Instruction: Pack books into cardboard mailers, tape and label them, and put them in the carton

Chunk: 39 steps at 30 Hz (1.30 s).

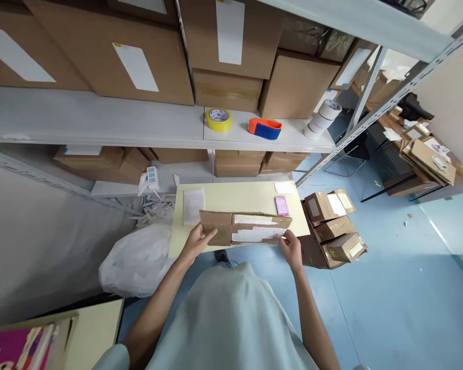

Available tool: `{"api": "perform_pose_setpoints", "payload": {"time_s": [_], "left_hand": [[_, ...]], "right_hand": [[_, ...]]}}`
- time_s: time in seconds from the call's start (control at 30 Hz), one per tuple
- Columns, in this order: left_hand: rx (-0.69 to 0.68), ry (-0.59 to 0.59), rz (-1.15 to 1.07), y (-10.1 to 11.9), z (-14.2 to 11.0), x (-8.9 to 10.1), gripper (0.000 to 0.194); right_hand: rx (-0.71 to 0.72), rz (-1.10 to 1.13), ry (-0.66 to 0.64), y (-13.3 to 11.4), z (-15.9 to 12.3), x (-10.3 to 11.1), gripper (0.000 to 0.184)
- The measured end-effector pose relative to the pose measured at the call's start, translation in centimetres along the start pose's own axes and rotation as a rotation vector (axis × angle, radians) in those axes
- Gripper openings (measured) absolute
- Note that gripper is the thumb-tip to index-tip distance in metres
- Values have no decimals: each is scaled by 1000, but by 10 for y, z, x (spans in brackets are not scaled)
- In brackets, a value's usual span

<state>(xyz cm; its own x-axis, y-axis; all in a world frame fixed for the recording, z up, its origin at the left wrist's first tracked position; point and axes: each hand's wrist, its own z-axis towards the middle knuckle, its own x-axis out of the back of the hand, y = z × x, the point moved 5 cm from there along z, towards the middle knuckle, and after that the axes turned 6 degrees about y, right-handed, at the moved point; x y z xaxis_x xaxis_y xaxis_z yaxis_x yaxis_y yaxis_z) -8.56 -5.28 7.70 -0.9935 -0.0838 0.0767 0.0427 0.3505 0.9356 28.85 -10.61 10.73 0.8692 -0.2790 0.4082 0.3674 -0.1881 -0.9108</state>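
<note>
A flattened brown cardboard box (231, 226) with white labels and tape lies at the near edge of a small pale yellow table (235, 198). My left hand (197, 241) grips the box's left end, thumb on top. My right hand (290, 245) pinches its right end near the white label. Both hands hold the box just above the tabletop. A white sheet (193, 205) lies on the table to the left, and a small pink item (282, 205) and a white slip (284, 187) lie to the right.
A grey metal shelf (139, 123) behind the table carries large cardboard cartons, a yellow tape roll (218, 119), an orange-and-blue tape dispenser (265, 128) and white tape rolls (323, 118). Taped small boxes (334, 228) pile on the blue floor at right. A white plastic bag (137, 262) sits at left.
</note>
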Motion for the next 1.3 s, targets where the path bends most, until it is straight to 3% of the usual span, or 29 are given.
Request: {"api": "perform_pose_setpoints", "payload": {"time_s": [0.2,0.3,0.43,0.57,0.7,0.77,0.87,1.03,1.3], "left_hand": [[-103,-53,66,-20,73,6,64],[-126,-143,65,-28,93,-5,62],[-36,-121,86,-44,109,-18,58],[52,-60,7,-52,108,-17,58],[133,13,-59,-54,92,-11,69],[176,63,-46,-54,83,-9,75],[235,100,-15,-53,72,-12,85],[158,67,4,-28,64,-30,92],[197,98,-175,9,68,-53,91]], "right_hand": [[9,-4,-109,-8,47,-52,54],[-30,3,-154,-8,62,-78,56],[-89,20,-146,-5,77,-99,60],[-93,-1,-102,-5,99,-96,60],[-165,54,-66,3,134,-86,70],[-231,87,-94,8,149,-87,73],[-290,132,-233,10,160,-98,75],[-219,201,-417,-7,156,-107,71],[-175,171,-417,-19,167,-68,71]]}}
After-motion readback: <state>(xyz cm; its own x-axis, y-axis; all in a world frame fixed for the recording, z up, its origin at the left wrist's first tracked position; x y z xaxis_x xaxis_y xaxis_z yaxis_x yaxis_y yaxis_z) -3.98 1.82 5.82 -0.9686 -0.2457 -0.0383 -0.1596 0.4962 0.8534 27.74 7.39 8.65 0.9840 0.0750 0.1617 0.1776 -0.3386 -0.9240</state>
